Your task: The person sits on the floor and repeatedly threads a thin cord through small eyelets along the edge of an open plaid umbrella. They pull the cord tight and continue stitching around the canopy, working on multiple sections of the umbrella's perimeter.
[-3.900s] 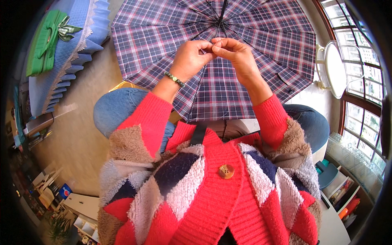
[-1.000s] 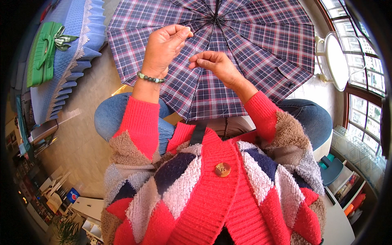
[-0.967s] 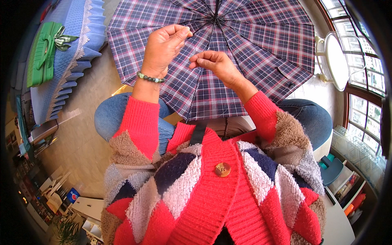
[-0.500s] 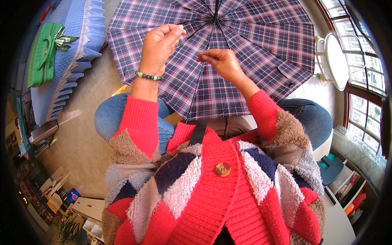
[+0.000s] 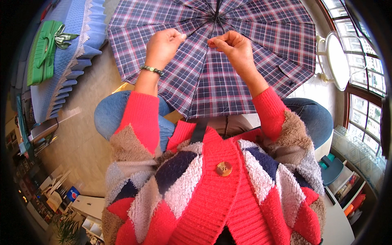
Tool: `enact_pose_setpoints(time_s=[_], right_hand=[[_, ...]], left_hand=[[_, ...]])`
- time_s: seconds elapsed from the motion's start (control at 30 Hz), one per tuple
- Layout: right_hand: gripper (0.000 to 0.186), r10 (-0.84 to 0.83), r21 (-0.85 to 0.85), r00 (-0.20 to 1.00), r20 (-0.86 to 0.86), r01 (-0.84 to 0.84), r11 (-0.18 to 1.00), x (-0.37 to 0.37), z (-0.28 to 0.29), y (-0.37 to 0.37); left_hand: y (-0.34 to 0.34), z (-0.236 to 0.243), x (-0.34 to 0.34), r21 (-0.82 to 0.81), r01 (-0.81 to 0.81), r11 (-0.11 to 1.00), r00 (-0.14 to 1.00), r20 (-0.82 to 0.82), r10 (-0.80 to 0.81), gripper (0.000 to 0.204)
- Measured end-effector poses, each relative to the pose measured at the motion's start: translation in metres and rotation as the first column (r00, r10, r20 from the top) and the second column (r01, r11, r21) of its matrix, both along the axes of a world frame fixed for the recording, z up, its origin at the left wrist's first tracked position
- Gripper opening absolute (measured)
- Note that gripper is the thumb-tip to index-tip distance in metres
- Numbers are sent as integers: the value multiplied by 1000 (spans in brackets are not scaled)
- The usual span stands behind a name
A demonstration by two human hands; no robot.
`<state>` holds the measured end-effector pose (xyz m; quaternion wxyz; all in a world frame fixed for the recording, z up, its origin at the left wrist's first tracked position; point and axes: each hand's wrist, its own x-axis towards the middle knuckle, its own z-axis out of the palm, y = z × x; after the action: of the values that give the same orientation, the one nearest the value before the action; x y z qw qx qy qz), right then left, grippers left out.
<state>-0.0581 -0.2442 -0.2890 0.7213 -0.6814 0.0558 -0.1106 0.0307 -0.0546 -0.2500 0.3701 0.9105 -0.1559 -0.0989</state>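
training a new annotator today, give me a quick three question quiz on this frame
1. True or false: the open plaid fabric umbrella lies in front of the person's knees.
2. Which wrist wears the green beaded bracelet: A the left, B the right?
3. Fill in: the flat green box with a ribbon bow rests on a quilted ____ cover.

Key
1. True; it spreads under both hands.
2. A; it sits below the left hand, while the right hand has a bare wrist.
3. Blue.
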Motion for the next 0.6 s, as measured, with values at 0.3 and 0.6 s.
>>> enact_pose_setpoints(time_s=[0.3,0.6], right_hand=[[7,-29,-5,997,66,30,1000,0,1,3],[6,-27,-58,988,153,36,998,-3,5,12]], left_hand=[[-7,-21,-6,301,213,930,975,1,-224,19],[-9,-25,-10,118,238,964,950,-235,-206,14]])
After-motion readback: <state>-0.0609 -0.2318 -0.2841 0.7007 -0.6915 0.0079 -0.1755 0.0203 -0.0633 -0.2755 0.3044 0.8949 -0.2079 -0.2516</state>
